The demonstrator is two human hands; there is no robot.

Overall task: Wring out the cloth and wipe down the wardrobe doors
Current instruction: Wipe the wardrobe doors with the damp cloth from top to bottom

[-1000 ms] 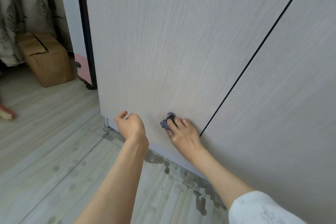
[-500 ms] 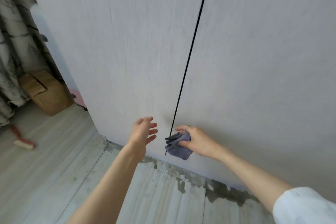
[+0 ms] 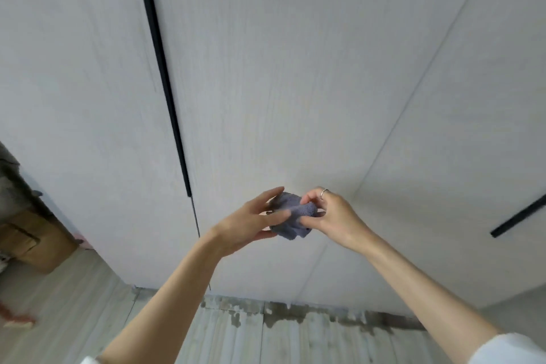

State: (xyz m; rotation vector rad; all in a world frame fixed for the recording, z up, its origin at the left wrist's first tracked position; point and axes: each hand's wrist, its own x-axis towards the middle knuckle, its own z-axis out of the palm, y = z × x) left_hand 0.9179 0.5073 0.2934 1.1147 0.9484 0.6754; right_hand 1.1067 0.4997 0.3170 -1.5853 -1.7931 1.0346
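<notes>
Both hands hold the bunched purple cloth [image 3: 291, 217] between them in front of the wardrobe doors [image 3: 295, 83], the left hand [image 3: 251, 223] cupping it with loose fingers, the right hand [image 3: 328, 214] pinching its edge.

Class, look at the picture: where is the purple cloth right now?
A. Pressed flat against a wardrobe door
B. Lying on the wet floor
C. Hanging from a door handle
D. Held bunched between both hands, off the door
D: the cloth sits bunched between the left hand and the right hand, in front of the door rather than flat on it.
</notes>
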